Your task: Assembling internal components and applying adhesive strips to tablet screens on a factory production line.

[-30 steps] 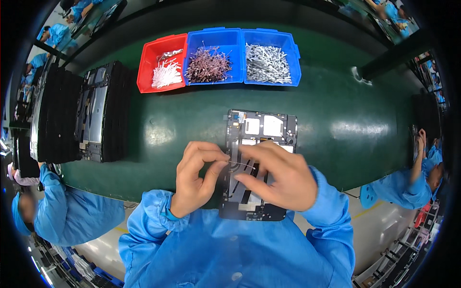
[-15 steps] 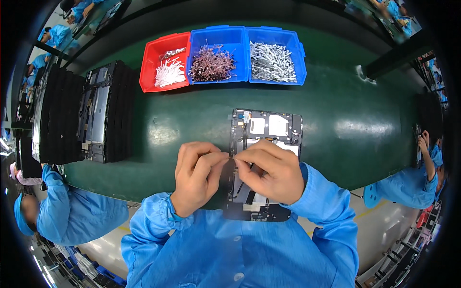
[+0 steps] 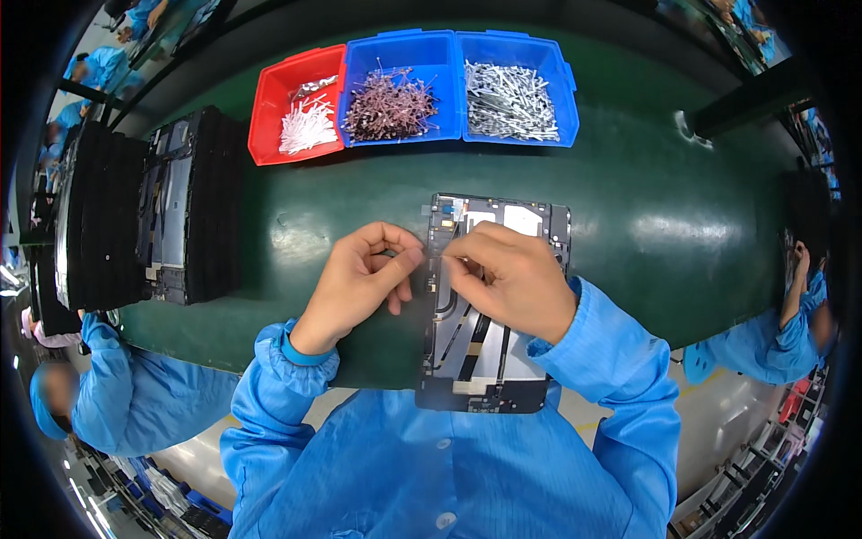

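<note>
An opened tablet-like device (image 3: 489, 397) lies on the green table in front of me, its black frame, silver plates and dark ribbon cables facing up. Over its upper part is my right hand (image 3: 516, 286), thumb and forefinger pinched near the left edge and covering some of the inside. Just left of that edge, my left hand (image 3: 357, 283) also pinches thumb and forefinger together, its other fingers curled loosely. A small gap separates the two pinches. Whatever sits between the fingertips of either hand is too small to make out.
Beyond the device stand a red bin (image 3: 268, 112) of white strips, a blue bin (image 3: 406, 54) of thin reddish-brown wire-like pieces and another blue bin (image 3: 512, 49) of silvery strips. Stacked dark device panels (image 3: 184, 211) rise at the left. People in blue sit on both sides.
Both hands have shifted away from me, up along the device's left edge. The fingertips, nearly touching before, are now slightly apart. The whole view has tilted a little.
</note>
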Action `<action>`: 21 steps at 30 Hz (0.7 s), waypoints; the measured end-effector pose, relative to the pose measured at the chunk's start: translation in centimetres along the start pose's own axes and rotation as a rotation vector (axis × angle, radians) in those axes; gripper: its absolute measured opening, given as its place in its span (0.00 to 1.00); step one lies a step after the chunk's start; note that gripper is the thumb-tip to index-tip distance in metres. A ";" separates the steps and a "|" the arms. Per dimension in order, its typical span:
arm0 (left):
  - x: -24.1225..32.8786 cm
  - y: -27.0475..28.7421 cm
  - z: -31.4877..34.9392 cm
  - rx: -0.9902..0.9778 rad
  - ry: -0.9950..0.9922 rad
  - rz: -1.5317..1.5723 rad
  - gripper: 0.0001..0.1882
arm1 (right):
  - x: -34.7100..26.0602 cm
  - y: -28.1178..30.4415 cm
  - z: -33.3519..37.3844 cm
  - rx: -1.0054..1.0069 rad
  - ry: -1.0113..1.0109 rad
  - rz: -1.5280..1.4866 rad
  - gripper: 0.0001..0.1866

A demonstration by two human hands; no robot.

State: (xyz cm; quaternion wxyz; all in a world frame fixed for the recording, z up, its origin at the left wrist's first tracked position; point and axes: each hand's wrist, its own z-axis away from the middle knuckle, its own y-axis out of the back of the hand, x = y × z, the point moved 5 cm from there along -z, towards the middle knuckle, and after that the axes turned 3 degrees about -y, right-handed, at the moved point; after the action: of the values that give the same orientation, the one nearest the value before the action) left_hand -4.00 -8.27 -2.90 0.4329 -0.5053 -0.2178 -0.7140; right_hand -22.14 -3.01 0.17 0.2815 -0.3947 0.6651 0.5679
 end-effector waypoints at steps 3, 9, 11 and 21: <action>0.1 0.0 0.0 0.003 0.007 -0.026 0.08 | -0.3 0.1 0.0 -0.002 0.053 0.054 0.04; 0.1 -0.4 -0.4 0.011 0.027 -0.104 0.07 | -0.2 0.2 0.1 0.011 0.121 0.151 0.05; 0.3 -0.4 -0.4 0.013 0.035 -0.119 0.06 | -0.5 0.2 0.0 0.003 0.146 0.183 0.05; 0.4 -0.3 -0.9 0.012 0.055 -0.177 0.06 | -0.2 0.3 0.1 -0.001 0.150 0.173 0.05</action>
State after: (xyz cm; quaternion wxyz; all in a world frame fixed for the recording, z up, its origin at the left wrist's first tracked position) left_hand -4.77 -8.93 -2.81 0.3769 -0.4619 -0.2538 -0.7617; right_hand -22.30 -2.91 0.47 0.1804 -0.3774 0.7157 0.5593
